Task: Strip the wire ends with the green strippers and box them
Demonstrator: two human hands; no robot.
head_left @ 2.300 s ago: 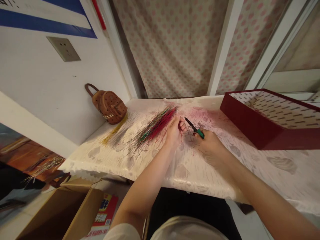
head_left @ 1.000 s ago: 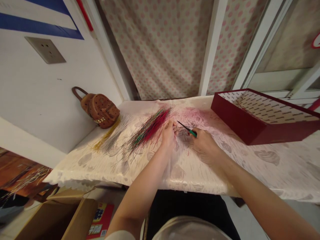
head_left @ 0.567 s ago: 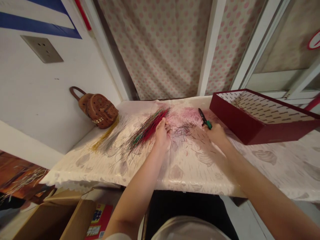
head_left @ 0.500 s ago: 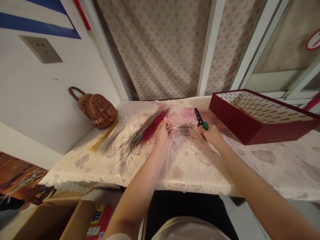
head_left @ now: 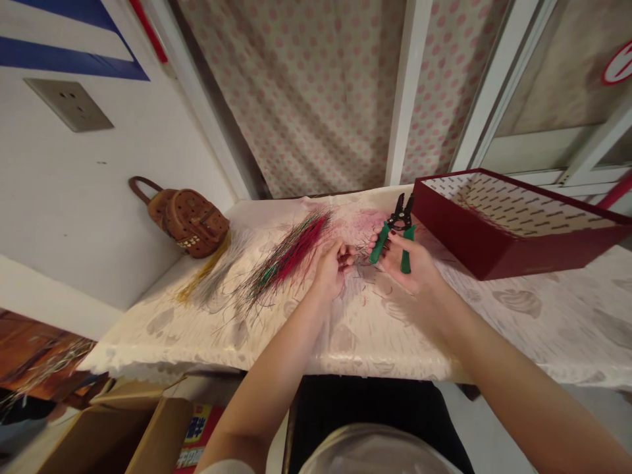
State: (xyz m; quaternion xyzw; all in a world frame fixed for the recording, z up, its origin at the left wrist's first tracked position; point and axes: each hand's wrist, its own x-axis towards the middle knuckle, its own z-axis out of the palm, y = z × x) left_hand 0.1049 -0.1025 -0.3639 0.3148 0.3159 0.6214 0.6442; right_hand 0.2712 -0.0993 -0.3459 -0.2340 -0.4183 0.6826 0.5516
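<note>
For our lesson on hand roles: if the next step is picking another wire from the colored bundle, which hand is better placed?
Probably the left hand: it sits right beside the bundle, while the right hand is farther off and holds the green-handled pliers.

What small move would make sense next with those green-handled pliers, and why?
Probably turning the right hand so the green-handled pliers aim at the left hand. Their jaws are open but point away, toward the curtain, and the left fingers are curled beside the coloured wires. Whether they pinch one, I can't tell.
</note>
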